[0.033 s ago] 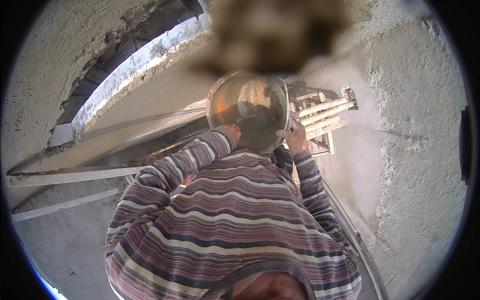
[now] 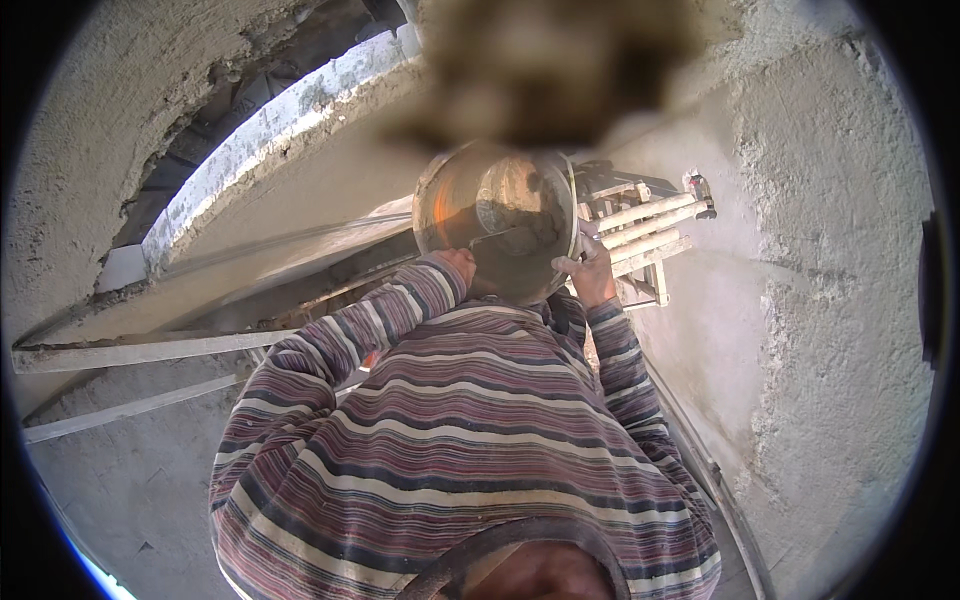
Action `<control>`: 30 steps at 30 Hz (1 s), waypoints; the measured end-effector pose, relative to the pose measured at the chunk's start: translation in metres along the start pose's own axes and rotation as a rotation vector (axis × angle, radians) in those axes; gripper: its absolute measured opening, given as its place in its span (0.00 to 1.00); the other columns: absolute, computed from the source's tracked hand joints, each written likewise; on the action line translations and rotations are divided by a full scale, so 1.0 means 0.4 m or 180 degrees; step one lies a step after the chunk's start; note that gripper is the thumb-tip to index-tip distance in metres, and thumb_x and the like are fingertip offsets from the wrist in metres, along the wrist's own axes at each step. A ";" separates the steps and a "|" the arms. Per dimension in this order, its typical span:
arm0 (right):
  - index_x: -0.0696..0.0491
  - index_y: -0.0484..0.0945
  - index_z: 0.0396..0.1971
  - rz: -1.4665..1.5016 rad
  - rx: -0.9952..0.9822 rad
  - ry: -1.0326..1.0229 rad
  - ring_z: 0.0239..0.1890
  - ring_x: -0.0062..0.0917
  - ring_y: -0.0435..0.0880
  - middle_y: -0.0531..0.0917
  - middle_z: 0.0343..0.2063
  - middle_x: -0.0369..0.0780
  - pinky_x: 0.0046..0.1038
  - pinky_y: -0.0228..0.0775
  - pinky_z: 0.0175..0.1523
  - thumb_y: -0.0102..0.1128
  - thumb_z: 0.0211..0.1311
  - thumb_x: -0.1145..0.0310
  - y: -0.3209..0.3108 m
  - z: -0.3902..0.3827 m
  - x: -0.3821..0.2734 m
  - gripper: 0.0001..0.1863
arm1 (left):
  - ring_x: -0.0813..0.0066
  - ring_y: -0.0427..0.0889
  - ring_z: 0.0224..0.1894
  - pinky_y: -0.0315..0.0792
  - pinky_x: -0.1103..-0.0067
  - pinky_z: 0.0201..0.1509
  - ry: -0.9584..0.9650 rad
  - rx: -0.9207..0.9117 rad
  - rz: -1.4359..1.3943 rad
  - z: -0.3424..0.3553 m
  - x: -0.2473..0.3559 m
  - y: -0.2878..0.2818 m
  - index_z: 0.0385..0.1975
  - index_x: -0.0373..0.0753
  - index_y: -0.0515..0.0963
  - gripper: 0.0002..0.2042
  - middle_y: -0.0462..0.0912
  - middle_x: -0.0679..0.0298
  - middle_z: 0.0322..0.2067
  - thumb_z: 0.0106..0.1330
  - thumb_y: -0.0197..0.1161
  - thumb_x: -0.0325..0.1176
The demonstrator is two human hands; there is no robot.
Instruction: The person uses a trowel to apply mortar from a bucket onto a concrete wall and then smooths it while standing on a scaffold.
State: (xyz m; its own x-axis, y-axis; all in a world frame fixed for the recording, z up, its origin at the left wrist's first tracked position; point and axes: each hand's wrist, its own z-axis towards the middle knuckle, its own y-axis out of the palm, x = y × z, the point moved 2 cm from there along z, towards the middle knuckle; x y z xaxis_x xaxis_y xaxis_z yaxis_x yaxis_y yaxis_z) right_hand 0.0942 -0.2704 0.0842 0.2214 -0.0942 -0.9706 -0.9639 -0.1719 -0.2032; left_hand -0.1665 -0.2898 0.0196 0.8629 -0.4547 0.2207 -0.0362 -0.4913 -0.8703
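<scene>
At my far left, a long pale flat-faced board (image 2: 150, 353) runs inward, with a second pale narrow strip (image 2: 140, 410) below it. Above them curves a rough ledge with a bright whitish edge (image 2: 250, 135). My left arm, in the sleeve of my maroon, cream and dark striped shirt (image 2: 450, 430), reaches up to my left hand (image 2: 458, 264), which is at the near left part of the bucket's mouth. Its fingers are curled in, not spread; a thin pale straight edge (image 2: 490, 236) shows just beyond them, but I cannot tell whether I am pinching it or how tightly the fingers close.

The round, wide-mouthed bucket with an orange-tinged inner wall (image 2: 436, 208) is in front of my chest, between my two hands. Grey, wet-looking material (image 2: 535, 235) lies inside it.

My right hand (image 2: 592, 272) clasps the right side of the rim: my thumb lies over the edge toward the inside and the fingers are on the outer side, partly hidden, so the rim is pinched between them. Just beyond that hand is a pale slatted wooden frame (image 2: 650, 240), with a small red-and-dark object (image 2: 701, 193) at its far end. Farther right rises a rough grey plastered wall (image 2: 840, 250).
</scene>
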 end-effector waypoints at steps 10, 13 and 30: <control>0.66 0.73 0.22 -0.0543 0.0029 -0.0450 0.47 0.36 0.74 0.69 0.55 0.50 0.28 0.67 0.50 0.61 0.34 0.78 0.050 0.014 -0.062 0.11 | 0.65 0.80 0.35 0.74 0.70 0.36 0.0793 -0.0613 0.1144 0.002 -0.127 -0.107 0.45 0.34 0.72 0.16 0.78 0.54 0.33 0.63 0.53 0.39; 0.66 0.76 0.27 -0.0596 0.0099 -0.0569 0.47 0.34 0.74 0.70 0.55 0.48 0.27 0.67 0.50 0.60 0.34 0.80 0.036 0.004 -0.066 0.13 | 0.66 0.81 0.27 0.75 0.71 0.27 0.0690 -0.1168 0.0037 0.040 -0.128 -0.073 0.44 0.33 0.72 0.18 0.78 0.55 0.28 0.62 0.56 0.41; 0.60 0.73 0.47 0.1745 0.0790 0.0584 0.30 0.20 0.78 0.80 0.30 0.35 0.22 0.73 0.40 0.53 0.44 0.83 -0.035 -0.034 0.041 0.24 | 0.79 0.72 0.18 0.67 0.82 0.16 -0.1085 -0.1631 -0.5194 0.055 0.076 -0.244 0.49 0.34 0.68 0.20 0.69 0.66 0.18 0.65 0.54 0.44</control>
State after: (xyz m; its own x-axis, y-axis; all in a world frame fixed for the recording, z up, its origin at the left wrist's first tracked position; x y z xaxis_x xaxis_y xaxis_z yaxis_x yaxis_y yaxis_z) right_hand 0.1133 -0.2829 0.0727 -0.3142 -0.2747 -0.9087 -0.9452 0.1799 0.2724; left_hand -0.1258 -0.2393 0.1015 0.2292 0.8345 0.5011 0.8202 -0.4428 0.3623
